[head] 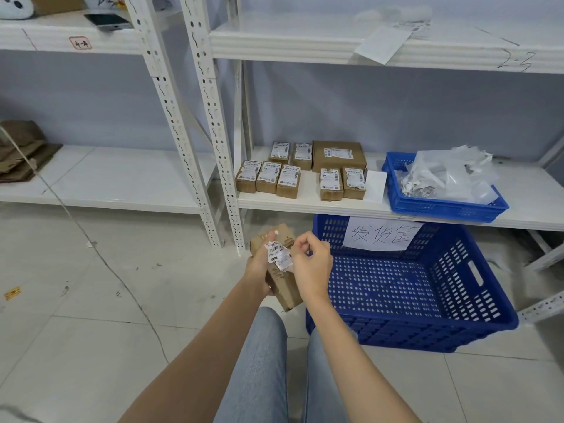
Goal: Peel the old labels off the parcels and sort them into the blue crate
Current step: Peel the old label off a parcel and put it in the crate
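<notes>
Brown cardboard parcel (282,288), crumpled white label (279,256) half peeled

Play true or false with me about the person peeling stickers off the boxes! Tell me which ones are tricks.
1. The left hand holds a brown parcel. True.
2. The big blue crate on the floor is full of parcels. False: no parcels show inside it; only a paper sign hangs on its back wall.
3. The right hand pinches a white label that is partly lifted off the parcel. True.
4. The parcels on the shelf have no labels on them. False: each one shows a white label on top.
5. The small blue tray on the shelf holds a heap of white scraps and papers. True.
</notes>
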`<state>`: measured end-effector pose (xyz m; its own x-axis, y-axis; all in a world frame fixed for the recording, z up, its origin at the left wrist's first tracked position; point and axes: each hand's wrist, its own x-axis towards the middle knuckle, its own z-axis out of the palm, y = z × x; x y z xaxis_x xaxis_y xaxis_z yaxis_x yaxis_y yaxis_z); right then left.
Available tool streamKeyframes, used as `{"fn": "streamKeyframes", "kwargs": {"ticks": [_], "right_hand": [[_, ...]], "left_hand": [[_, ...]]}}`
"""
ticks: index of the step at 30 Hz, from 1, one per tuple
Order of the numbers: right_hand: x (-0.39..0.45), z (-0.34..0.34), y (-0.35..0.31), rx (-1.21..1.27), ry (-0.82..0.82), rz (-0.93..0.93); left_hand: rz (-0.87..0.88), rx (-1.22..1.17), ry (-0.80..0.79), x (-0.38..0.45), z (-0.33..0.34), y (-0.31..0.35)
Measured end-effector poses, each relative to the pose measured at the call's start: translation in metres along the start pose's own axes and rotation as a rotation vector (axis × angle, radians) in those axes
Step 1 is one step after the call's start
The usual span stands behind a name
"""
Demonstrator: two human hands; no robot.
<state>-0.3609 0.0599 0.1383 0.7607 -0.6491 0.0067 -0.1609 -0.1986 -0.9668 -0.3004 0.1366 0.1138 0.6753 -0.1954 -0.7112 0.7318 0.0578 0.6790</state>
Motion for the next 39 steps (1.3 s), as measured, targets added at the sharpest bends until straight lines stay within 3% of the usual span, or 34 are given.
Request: {"fn": "streamKeyframes", "kwargs": {"ticks": [12, 18, 21, 31, 39], "right_hand": [[0.018, -0.007, 0.002, 0.154, -0.048, 0.129], [0.013, -0.010, 0.000, -0.211, -0.198, -0.034], [0.014, -0.010, 0.001, -0.314, -0.178, -0.119], [0.015, -0.013, 0.001, -0.148, -0.158, -0.100], [0.016, -0.009, 0.007, 0.111, -0.125, 0.035]], "left_hand": [[-0.036, 0.030, -0.121, -0.006, 0.007, -0.003], [-0.034, 0.050, -0.157, -0.010, 0.006, 0.000], [-0.035, 0.053, -0.158, -0.008, 0.004, -0.001], [-0.016, 0.024, -0.186, -0.014, 0.001, 0.001], [-0.013, 0.029, -0.170, -0.019, 0.000, 0.001]]}}
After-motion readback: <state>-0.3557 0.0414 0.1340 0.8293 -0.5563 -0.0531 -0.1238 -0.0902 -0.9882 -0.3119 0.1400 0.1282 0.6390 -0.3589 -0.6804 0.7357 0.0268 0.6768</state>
